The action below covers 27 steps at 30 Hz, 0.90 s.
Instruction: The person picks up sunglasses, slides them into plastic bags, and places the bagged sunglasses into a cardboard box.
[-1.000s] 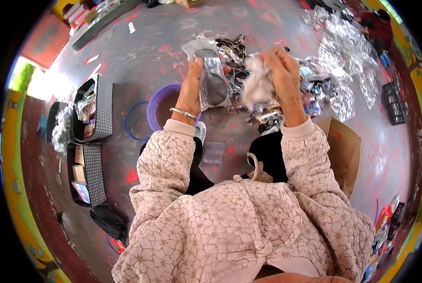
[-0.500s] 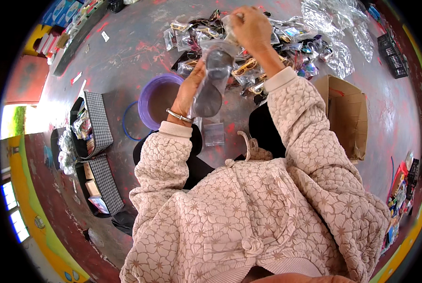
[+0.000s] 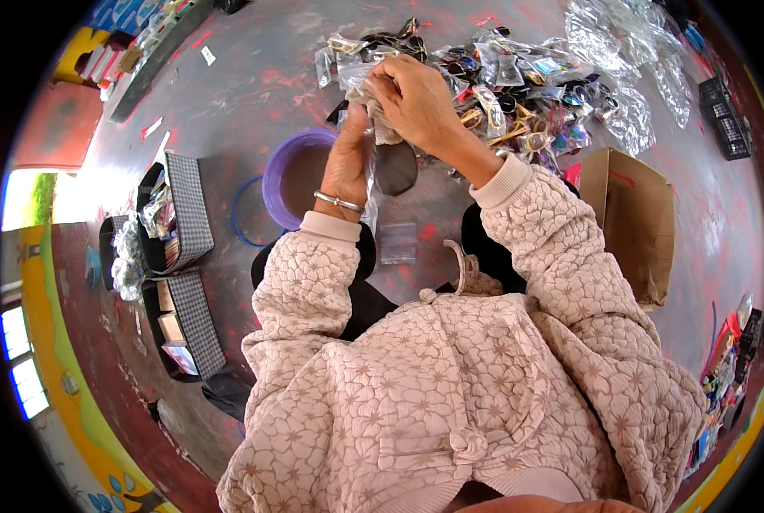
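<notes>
Dark sunglasses (image 3: 396, 171) half covered, surroundings cropped
At 12 o'clock, the right hand (image 3: 422, 103) and the cloth (image 3: 385, 128) under it hide the upper lens; most of the left hand's (image 3: 345, 158) fingers are out of sight. Toward 11, that hand blocks the purple bucket's (image 3: 273, 186) right side. The upper edge cuts off clear plastic film (image 3: 625, 73) near 2 and blue cartons (image 3: 134, 17) between 10 and 11. Small goods (image 3: 724, 368) near 4 are too tiny to identify.
</notes>
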### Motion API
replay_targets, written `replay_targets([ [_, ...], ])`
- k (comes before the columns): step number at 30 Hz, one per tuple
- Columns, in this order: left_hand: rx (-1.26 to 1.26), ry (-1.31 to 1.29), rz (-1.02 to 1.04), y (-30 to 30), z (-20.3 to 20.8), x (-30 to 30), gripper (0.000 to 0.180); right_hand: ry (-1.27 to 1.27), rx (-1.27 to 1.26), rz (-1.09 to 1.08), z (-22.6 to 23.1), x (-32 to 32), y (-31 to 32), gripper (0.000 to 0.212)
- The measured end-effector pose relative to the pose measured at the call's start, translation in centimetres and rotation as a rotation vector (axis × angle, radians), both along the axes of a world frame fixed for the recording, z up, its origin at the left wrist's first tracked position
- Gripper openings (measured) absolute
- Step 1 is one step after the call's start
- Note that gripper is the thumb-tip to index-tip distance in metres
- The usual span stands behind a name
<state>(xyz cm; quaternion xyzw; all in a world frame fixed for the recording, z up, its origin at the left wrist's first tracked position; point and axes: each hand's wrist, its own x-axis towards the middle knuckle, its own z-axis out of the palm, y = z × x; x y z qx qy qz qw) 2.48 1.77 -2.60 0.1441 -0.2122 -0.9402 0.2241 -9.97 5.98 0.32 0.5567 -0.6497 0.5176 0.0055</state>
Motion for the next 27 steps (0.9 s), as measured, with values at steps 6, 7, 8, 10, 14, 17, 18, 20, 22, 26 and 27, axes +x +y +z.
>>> replay_targets([
  [6,-0.569,-0.223,-0.087,1.4,0.4,0.2,0.052,-0.023,0.127,-0.135,0.1,-2.6,-0.3,0.016],
  [7,-0.463,-0.218,-0.081,2.4,1.7,-0.2,0.056,0.063,0.089,-0.244,-0.2,-4.3,-0.2,0.017],
  [8,-0.468,-0.219,-0.106,2.2,1.8,0.0,0.057,0.149,0.062,-0.367,-0.3,-6.0,-0.3,0.018],
  [10,-0.479,-0.221,-0.153,1.1,1.5,0.6,0.059,0.321,0.003,-0.609,0.0,-8.5,-0.4,0.019],
  [14,-0.313,-0.057,-0.053,1.0,1.8,0.2,0.068,-0.095,-0.033,-0.312,1.6,-6.8,1.0,0.018],
  [17,-0.228,-0.149,-0.041,-0.4,-1.1,0.8,0.061,0.124,-0.104,0.116,1.1,-1.5,1.9,0.012],
  [18,-0.221,-0.167,-0.020,-0.5,-1.4,1.0,0.061,0.139,-0.094,0.105,0.7,-1.1,1.7,0.012],
  [20,-0.256,-0.086,-0.051,0.5,0.5,0.9,0.071,0.177,-0.074,0.063,0.3,-1.0,1.8,0.011],
  [22,-0.306,0.091,-0.071,1.8,3.0,0.4,0.076,0.194,-0.049,-0.231,-0.2,-4.8,0.8,0.015],
  [26,-0.238,0.100,-0.022,0.8,2.1,0.3,0.078,0.099,0.013,-0.449,0.0,-7.9,0.5,0.020],
  [27,-0.231,0.100,0.012,0.5,1.9,0.5,0.064,0.034,0.002,-0.434,0.6,-7.3,0.6,0.019],
])
